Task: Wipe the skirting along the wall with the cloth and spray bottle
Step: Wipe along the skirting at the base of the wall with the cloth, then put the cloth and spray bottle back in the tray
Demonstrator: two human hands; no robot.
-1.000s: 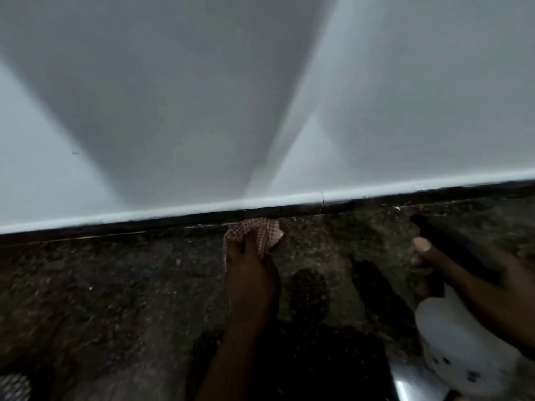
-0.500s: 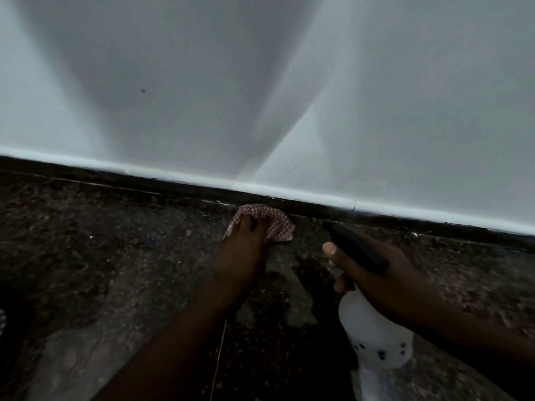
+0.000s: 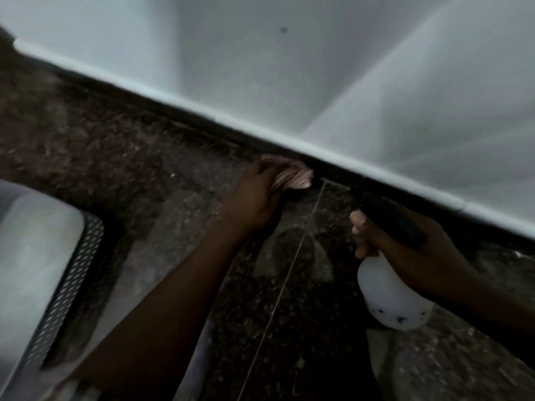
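Observation:
A dark skirting strip (image 3: 202,123) runs diagonally from upper left to lower right below the white wall (image 3: 318,68). My left hand (image 3: 254,195) presses a bunched red-checked cloth (image 3: 292,178) against the foot of the skirting, and the cloth is blurred. My right hand (image 3: 417,250) holds a white spray bottle (image 3: 390,296) by its black trigger head (image 3: 388,215), nozzle pointing toward the skirting just right of the cloth.
The floor (image 3: 115,169) is dark speckled stone with a thin tile joint (image 3: 289,273) running from the skirting toward me. A pale object with a black mesh side (image 3: 72,279) stands at the lower left.
The view has swung, so the skirting now slopes steeply. The cloth hand has slid along the skirting, the bottle hand has followed to its right, and the mesh-sided object has come into view.

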